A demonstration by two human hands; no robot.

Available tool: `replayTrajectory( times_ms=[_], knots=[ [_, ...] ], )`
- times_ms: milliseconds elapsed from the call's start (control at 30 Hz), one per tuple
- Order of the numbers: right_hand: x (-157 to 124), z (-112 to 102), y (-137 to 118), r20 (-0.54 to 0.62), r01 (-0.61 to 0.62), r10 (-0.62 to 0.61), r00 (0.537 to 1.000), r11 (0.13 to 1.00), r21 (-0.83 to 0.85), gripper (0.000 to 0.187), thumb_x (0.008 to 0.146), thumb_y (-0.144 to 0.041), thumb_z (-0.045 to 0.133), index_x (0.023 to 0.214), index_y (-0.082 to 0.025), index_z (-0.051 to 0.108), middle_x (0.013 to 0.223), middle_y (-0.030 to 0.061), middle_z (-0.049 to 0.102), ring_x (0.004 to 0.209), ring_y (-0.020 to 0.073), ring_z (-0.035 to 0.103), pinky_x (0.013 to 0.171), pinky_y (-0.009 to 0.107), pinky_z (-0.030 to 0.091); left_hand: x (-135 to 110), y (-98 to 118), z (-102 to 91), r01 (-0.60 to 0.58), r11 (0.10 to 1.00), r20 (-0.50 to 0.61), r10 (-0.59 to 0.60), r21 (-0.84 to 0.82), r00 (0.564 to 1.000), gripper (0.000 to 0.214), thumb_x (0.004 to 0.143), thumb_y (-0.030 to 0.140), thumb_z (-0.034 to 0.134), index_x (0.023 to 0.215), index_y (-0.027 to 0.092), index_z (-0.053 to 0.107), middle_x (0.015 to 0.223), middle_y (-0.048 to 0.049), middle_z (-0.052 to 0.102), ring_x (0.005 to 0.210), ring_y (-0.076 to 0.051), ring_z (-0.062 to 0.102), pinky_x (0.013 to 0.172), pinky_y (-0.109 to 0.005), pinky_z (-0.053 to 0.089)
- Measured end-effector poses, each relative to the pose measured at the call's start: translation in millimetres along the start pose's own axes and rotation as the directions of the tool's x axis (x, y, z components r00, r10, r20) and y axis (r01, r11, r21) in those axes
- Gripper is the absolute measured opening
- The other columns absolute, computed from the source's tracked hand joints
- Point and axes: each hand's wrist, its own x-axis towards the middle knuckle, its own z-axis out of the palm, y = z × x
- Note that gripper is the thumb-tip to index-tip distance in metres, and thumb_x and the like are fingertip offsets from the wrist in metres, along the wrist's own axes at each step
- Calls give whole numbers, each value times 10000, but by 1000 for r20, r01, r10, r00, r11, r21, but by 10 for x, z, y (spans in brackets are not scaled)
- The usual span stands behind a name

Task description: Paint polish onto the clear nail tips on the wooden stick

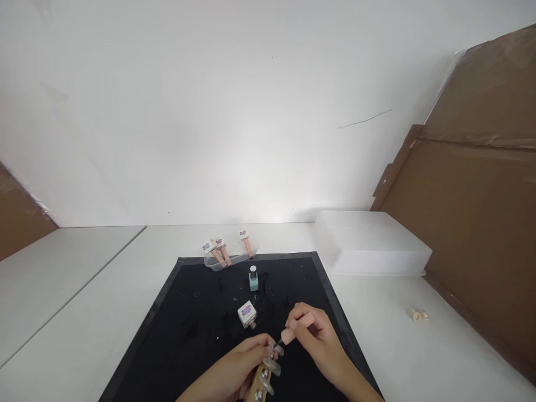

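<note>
My left hand (238, 365) is closed around a wooden stick (256, 385) that carries several clear false nail tips (272, 365). In my right hand (318, 338) I pinch a pink nail-polish brush cap (296, 328), with its brush tip touching the topmost nail tip (279, 350). An open white square polish bottle (247, 314) stands on the black mat (188, 329) just beyond my hands. A light-blue polish bottle (253, 279) stands further back.
A clear tray (228, 259) with three pink-capped polish bottles sits at the mat's far edge. A white plastic box (371, 243) lies at the back right. Two small rings (419, 315) rest on the white table at the right. Brown cardboard (477, 195) leans on the right.
</note>
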Motion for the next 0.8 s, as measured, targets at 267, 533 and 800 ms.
replayTrajectory(
  times_ms=[267,533,800],
  knots=[
    [-15,3,-17,-3,-2,2,1000,1000,13,188,828,-247,518,670,-169,585,618,10,618,566,136,531,534,234,387,15,-13,-4,6,1000,-8,-6,14,1000,196,672,337,607,775,180,548,592,63,473,478,-49,406,500,-178,392],
    [-12,9,29,-10,-7,6,1000,1000,-17,257,763,-119,507,518,-191,481,463,-27,571,468,120,511,530,241,402,9,23,5,-10,999,36,8,50,999,195,655,349,595,704,186,501,548,77,425,444,-41,350,450,-160,323],
    [-14,0,14,-37,31,-30,999,999,9,227,808,-179,513,584,-182,543,572,-3,603,534,138,558,532,242,415,-20,39,15,7,999,25,-8,34,1000,222,657,367,610,728,183,509,562,74,439,458,-39,370,467,-160,318]
  ],
)
